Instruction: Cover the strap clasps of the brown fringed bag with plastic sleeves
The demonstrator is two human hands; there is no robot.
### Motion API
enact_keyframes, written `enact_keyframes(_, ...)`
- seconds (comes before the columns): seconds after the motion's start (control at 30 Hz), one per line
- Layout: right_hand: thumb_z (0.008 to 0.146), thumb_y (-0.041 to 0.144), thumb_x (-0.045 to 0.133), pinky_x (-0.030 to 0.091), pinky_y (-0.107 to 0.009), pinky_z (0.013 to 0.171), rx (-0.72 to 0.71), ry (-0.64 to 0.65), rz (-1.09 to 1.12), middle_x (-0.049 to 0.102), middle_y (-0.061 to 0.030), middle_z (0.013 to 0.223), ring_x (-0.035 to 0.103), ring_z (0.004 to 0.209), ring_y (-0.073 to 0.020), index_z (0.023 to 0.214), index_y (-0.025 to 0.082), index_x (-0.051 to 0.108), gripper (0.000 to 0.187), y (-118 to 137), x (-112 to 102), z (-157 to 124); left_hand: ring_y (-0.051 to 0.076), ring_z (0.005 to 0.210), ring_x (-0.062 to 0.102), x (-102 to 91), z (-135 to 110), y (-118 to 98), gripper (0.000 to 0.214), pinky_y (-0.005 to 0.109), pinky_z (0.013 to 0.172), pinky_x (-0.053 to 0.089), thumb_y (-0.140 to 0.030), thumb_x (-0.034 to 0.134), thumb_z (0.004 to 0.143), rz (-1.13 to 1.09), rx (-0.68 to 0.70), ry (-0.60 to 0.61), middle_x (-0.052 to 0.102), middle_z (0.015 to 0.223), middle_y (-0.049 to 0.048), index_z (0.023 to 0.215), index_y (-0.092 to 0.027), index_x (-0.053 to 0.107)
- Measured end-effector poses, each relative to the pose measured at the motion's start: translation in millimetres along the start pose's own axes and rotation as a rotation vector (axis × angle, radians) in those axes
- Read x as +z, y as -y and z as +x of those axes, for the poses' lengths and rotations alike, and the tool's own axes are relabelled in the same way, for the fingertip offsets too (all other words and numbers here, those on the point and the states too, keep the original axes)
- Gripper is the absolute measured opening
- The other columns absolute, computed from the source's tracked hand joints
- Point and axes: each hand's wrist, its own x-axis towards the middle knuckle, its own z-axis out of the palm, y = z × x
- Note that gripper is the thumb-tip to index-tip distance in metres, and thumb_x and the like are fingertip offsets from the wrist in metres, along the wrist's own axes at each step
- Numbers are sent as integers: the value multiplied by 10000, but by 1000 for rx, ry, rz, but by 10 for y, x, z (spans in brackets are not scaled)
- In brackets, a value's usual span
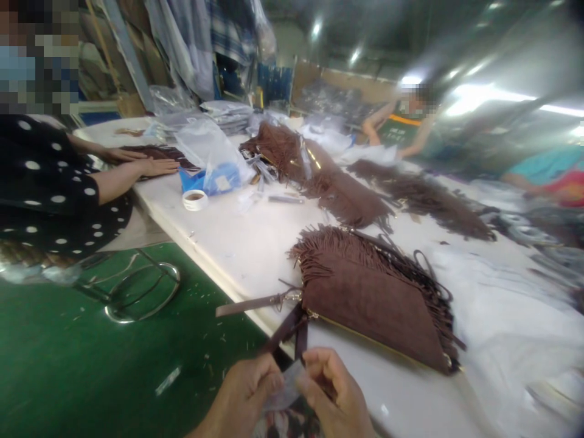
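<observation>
At the table's front edge, my left hand (246,389) and my right hand (335,389) pinch a small, whitish see-through piece of plastic (288,389) between them. Whether it is a little bag or a single sheet, I cannot tell. Just beyond my fingers, dark brown straps (286,328) hang over the edge from a brown fringed suede bag (369,301). The bag lies flat, its zip side toward me and its fringe along the far side. A wrist strap (250,303) with a metal clasp sticks out to its left.
More brown fringed pieces (351,198) lie farther back on the white table (214,228). A tape roll (194,200) sits beside a blue and clear plastic bag (219,173). At left, a co-worker's hands (150,166) press on brown fringe; a metal stool (141,292) stands below. White sheeting (506,304) covers the right.
</observation>
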Motion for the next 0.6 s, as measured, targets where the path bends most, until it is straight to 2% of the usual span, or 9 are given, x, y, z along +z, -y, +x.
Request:
enact_keyframes(0.1,737,358,686,404,-230,582,8,-18,-13,582,59,642,537,591,-135,970,206,590,294,18,21,24,120,585,450,-7,-10,21,461,217,534,283,-543,501,904,-57,1,37,516,619,-9,708,-134,578)
enact_keyframes(0.2,730,381,691,405,-230,579,-13,-35,-36,566,70,610,534,572,-134,950,207,585,299,63,43,43,122,562,486,19,5,41,464,206,507,307,-599,657,778,-352,-72,104,570,647,0,796,-142,580)
enact_keyframes(0.3,726,388,695,404,-228,566,-23,-49,-44,575,68,599,538,563,-135,925,208,590,289,104,70,56,116,567,515,50,36,32,492,197,520,348,-530,820,636,-549,-87,105,593,669,-8,814,-155,557)
enact_keyframes(0.47,719,426,717,411,-235,565,-21,-73,-29,576,58,586,536,557,-138,906,204,606,311,71,96,74,96,444,472,38,61,6,419,181,439,264,-483,788,700,-578,-163,95,538,533,-43,742,-173,510)
enact_keyframes(0.6,706,531,733,445,-235,570,-19,-115,195,638,5,724,567,633,-147,951,210,611,422,-25,132,84,84,490,412,-22,79,67,420,187,465,252,-504,754,730,-446,-113,-23,503,545,-37,701,-139,547)
